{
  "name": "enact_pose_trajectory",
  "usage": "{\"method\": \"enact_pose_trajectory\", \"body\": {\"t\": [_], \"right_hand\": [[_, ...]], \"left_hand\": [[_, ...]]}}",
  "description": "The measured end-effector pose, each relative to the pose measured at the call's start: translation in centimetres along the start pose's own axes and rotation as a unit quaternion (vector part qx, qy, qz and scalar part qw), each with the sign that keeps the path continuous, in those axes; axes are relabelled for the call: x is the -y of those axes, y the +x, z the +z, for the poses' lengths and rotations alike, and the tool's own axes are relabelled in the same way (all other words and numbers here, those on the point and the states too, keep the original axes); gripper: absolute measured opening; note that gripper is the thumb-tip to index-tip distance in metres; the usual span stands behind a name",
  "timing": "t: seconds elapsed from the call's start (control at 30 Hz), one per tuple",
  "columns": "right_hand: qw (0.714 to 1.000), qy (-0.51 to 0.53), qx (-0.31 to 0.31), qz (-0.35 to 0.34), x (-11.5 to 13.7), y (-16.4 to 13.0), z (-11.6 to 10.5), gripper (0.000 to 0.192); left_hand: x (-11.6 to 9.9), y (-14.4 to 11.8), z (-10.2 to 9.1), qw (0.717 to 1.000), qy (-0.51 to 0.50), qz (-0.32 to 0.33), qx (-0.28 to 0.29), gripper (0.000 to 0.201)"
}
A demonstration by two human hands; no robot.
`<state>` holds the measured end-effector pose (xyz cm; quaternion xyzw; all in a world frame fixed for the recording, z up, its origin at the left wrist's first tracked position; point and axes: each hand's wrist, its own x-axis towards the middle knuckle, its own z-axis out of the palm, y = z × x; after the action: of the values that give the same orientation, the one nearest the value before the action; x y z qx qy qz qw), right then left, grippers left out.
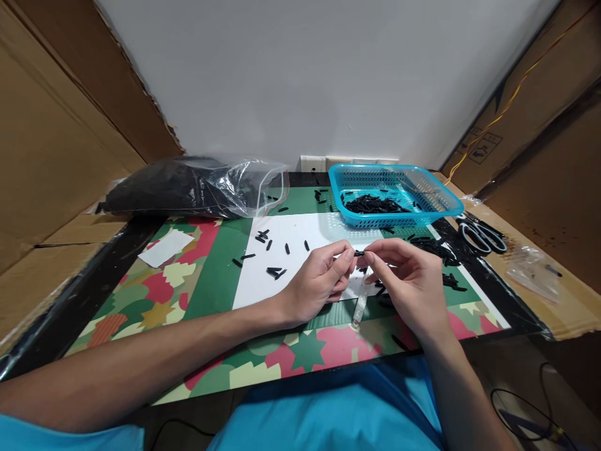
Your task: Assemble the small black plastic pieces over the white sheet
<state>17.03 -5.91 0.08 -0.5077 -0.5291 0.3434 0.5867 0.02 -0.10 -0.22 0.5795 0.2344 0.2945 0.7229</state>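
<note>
Between the fingertips of both hands is a small black stick-like piece (359, 253). My left hand (323, 275) pinches its left end, and my right hand (408, 279) pinches the other end. Under the right fingers a narrow clear tube or strip (360, 305) slants toward the front edge; I cannot tell whether the hand holds it. Similar black pieces (275, 272) lie scattered on the white sheet (256, 285) left of my hands. More black pieces (434, 249) are heaped beyond and right of my right hand.
A blue plastic basket (399, 220) with many black pieces stands at the back right. Behind left lies a zip bag (188, 188) full of dark contents. Scissors (479, 237) and a small clear bag (533, 272) lie right. A white paper (166, 248) is at left. Cardboard walls flank the table.
</note>
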Motion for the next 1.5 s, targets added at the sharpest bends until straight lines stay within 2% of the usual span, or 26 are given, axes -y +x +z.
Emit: {"method": "enact_pose_trajectory", "body": {"t": [0.23,0.57,0.83,1.17,1.5], "right_hand": [[0.998,0.06,0.004,0.01,-0.2,-0.04,-0.03,0.012],[0.998,0.069,-0.007,0.011,-0.24,0.11,-0.16,0.012],[0.996,0.088,0.003,0.026,-0.32,0.05,-0.28,0.012],[0.996,0.087,0.007,0.023,-0.1,0.11,-0.21,0.011],[0.999,0.047,0.013,-0.015,-0.05,0.11,-0.46,0.005]], "left_hand": [[-0.19,-0.02,0.1,1.0,0.002,-0.002,-0.002,0.04],[0.05,-0.05,-0.16,1.0,0.005,0.014,0.008,0.031],[0.17,0.0,-0.22,1.0,0.003,0.017,0.004,0.033],[0.1,0.02,-0.15,1.0,-0.006,0.01,-0.001,0.034],[0.04,0.04,-0.15,1.0,-0.012,0.009,-0.006,0.034]]}}
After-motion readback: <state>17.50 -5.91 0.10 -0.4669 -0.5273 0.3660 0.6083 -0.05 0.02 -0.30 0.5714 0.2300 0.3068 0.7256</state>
